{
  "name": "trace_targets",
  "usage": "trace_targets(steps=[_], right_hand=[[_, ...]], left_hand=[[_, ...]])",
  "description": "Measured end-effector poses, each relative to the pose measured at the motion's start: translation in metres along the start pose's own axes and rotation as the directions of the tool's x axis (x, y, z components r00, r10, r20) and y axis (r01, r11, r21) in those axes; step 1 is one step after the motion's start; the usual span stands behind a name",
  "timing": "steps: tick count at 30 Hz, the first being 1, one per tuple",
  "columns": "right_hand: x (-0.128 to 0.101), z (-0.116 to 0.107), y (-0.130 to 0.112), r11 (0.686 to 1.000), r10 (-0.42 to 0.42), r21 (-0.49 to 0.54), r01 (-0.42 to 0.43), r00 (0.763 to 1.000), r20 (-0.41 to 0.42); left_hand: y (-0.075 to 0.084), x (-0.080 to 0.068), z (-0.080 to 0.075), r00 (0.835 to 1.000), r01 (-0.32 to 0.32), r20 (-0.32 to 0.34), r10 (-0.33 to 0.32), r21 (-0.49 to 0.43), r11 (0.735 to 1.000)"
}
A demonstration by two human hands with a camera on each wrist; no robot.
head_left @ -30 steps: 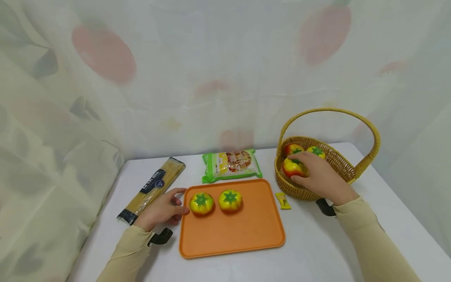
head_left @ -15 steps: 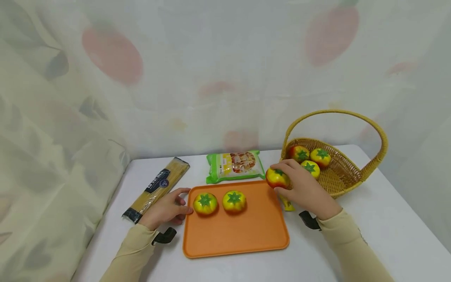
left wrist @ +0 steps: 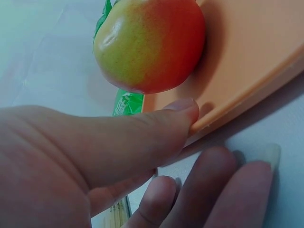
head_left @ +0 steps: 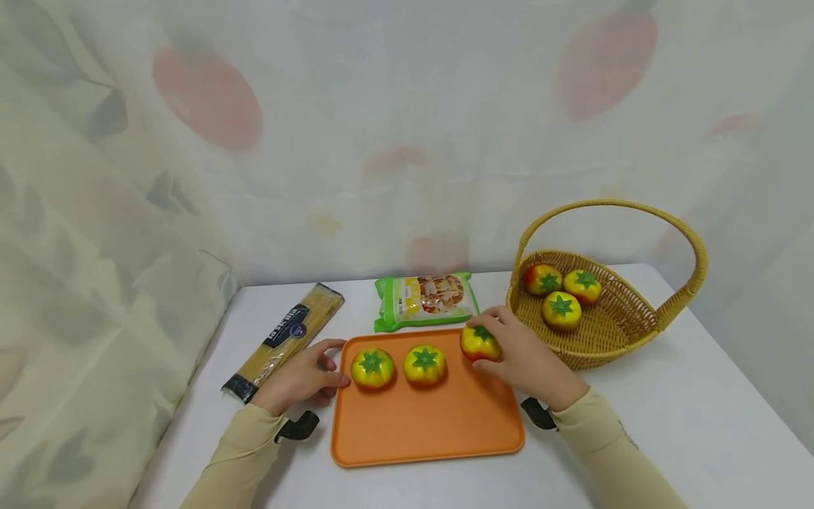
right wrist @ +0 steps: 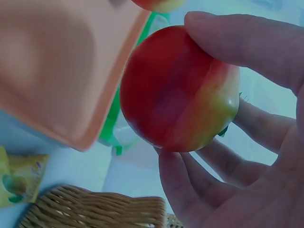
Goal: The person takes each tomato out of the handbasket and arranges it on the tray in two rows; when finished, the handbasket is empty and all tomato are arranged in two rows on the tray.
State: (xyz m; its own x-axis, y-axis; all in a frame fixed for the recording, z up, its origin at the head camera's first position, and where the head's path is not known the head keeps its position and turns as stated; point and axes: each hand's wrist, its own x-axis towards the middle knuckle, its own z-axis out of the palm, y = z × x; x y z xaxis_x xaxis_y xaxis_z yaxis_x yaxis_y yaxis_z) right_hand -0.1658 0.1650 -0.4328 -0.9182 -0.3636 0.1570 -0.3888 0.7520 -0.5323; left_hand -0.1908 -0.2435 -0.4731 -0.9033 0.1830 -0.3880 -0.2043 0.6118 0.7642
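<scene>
My right hand (head_left: 524, 357) holds a red-and-yellow tomato (head_left: 480, 343) with a green star-shaped top, above the back right corner of the orange tray (head_left: 439, 431). In the right wrist view, thumb and fingers hold that tomato (right wrist: 178, 90) from opposite sides. Two similar tomatoes, a left one (head_left: 372, 369) and a middle one (head_left: 425, 365), sit on the tray. My left hand (head_left: 302, 378) rests at the tray's left edge. The left wrist view has its thumb (left wrist: 142, 137) touching the rim, the other fingers loosely bent outside it.
A wicker basket (head_left: 610, 346) with a tall handle holds three tomatoes at the right. Behind the tray lies a green-and-white food bag (head_left: 427, 300). Packaged spaghetti (head_left: 286, 339) lies at the left. A small yellow packet (right wrist: 23, 178) shows beside the tray in the right wrist view.
My right hand has lifted a tomato out of the basket and carried it left, over the tray's back right corner. The left hand stays at the tray's edge.
</scene>
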Motion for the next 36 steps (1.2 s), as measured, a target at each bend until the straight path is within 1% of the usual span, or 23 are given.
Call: trace_targets(steps=[4, 10, 13, 16, 19, 26, 32, 36], right_hand=[[0.002, 0.005, 0.001, 1.0, 0.005, -0.008, -0.004, 0.999, 0.035], [0.004, 0.012, 0.003, 1.0, 0.02, -0.022, -0.019, 0.997, 0.077], [0.005, 0.015, 0.004, 0.999, 0.017, -0.029, -0.014, 0.995, 0.097], [0.004, 0.017, 0.004, 0.999, 0.015, -0.04, -0.011, 0.995, 0.103], [0.004, 0.019, 0.004, 0.999, 0.013, -0.043, -0.009, 0.994, 0.108], [0.005, 0.024, 0.002, 0.999, 0.012, -0.05, -0.006, 0.993, 0.122], [0.004, 0.024, 0.001, 0.998, 0.009, -0.063, -0.002, 0.993, 0.119], [0.004, 0.023, 0.001, 0.998, 0.008, -0.066, 0.0, 0.993, 0.119]], left_hand=[[0.0, 0.0, 0.0, 1.0, 0.013, -0.001, -0.013, -0.006, 1.0], [0.0, 0.003, 0.0, 1.0, -0.005, 0.005, 0.005, -0.005, 1.0], [-0.002, 0.004, 0.0, 1.0, -0.002, 0.006, 0.002, -0.006, 1.0], [-0.002, 0.004, 0.0, 1.0, 0.009, 0.006, -0.009, -0.013, 1.0], [-0.002, 0.004, 0.0, 1.0, 0.004, 0.01, -0.004, -0.005, 1.0], [-0.002, 0.003, -0.002, 1.0, 0.015, 0.002, -0.015, -0.001, 1.0], [-0.002, 0.002, -0.002, 1.0, 0.009, 0.006, -0.009, -0.003, 1.0], [-0.002, 0.002, -0.001, 1.0, -0.008, 0.015, 0.008, -0.004, 1.0]])
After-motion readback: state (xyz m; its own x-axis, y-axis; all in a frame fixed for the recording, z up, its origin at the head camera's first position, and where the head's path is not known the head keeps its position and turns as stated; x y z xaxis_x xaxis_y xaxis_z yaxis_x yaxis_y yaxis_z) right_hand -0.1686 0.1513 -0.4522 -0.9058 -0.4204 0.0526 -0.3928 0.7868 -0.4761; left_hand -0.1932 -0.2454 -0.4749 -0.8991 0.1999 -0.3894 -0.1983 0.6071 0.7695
